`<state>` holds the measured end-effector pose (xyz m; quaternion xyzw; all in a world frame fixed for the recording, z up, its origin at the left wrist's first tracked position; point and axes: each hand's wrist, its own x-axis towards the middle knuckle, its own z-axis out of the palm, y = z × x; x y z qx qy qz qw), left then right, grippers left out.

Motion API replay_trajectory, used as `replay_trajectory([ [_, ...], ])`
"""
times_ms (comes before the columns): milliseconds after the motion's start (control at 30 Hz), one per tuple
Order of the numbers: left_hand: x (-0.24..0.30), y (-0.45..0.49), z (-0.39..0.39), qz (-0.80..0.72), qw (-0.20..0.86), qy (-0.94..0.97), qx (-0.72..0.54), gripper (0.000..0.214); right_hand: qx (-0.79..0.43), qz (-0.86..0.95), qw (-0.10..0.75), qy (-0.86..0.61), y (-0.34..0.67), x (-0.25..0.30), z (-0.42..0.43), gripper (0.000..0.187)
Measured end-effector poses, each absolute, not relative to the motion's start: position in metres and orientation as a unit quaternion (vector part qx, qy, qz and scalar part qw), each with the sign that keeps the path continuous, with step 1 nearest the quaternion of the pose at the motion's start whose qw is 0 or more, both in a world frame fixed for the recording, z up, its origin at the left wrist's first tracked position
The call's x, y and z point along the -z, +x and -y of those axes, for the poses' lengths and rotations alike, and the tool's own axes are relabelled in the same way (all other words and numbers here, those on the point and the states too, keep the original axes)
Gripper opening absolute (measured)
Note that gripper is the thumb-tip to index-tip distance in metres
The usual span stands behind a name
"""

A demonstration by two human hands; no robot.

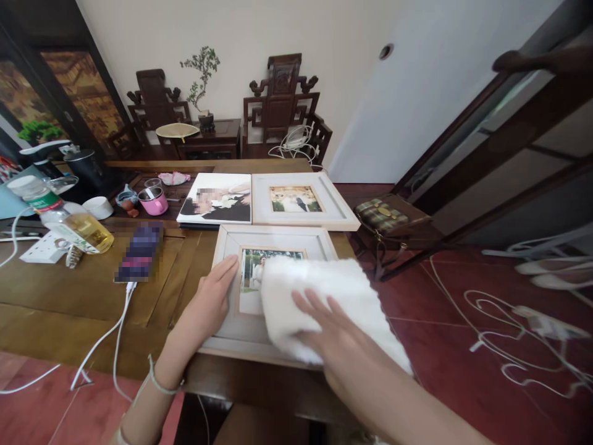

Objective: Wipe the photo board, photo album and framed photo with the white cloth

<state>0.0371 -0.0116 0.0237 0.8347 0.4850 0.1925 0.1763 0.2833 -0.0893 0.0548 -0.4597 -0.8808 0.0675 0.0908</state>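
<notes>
A white picture frame [273,238] with a photo lies flat at the near right corner of the wooden table [65,309]. My left hand [214,296] rests open and flat on the frame's left border. My right hand [331,334] lies with fingers spread on a fluffy white cloth [319,290] that covers the frame's right half. The cloth hangs past the table's right edge.
Beyond it lie a second white frame [303,201] and a frameless photo print [217,199]. A phone [140,252] on a white cable, a pink cup [153,200], a bottle [69,219] and a power strip sit at left. Carved chairs stand behind; cables trail over the red floor at right.
</notes>
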Motion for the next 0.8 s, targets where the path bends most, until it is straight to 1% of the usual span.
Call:
replay_trajectory([
  [100,-0.023,0.035,0.011,-0.475,0.178,0.837,-0.206,0.073,0.028,0.857,0.096,-0.506,0.285,-0.046,0.041,0.054],
  [167,-0.024,0.035,0.012,-0.478,0.182,0.834,-0.208,0.073,0.082,0.851,0.093,-0.51,0.289,-0.046,0.011,0.056],
  [267,-0.025,0.035,0.012,-0.485,0.187,0.83,-0.203,0.071,0.106,0.862,0.068,-0.49,0.291,-0.05,-0.015,0.058],
  [367,-0.025,0.036,0.012,-0.485,0.186,0.829,-0.208,0.07,0.076,0.873,0.034,-0.481,0.287,-0.054,-0.007,0.058],
  [467,-0.025,0.037,0.012,-0.483,0.183,0.829,-0.214,0.07,-0.013,0.88,0.022,-0.474,0.286,-0.059,0.03,0.055],
  [567,-0.025,0.038,0.012,-0.493,0.183,0.827,-0.201,0.069,-0.088,0.899,0.025,-0.428,0.291,-0.07,0.079,0.037],
  [633,-0.025,0.038,0.012,-0.495,0.18,0.827,-0.194,0.069,-0.104,0.922,0.035,-0.371,0.293,-0.079,0.106,0.029],
  [700,-0.024,0.038,0.012,-0.491,0.175,0.83,-0.2,0.069,-0.105,0.936,0.049,-0.332,0.292,-0.085,0.12,0.029],
  [800,-0.023,0.037,0.011,-0.479,0.171,0.834,-0.214,0.07,-0.092,0.926,0.065,-0.361,0.284,-0.079,0.113,0.038],
])
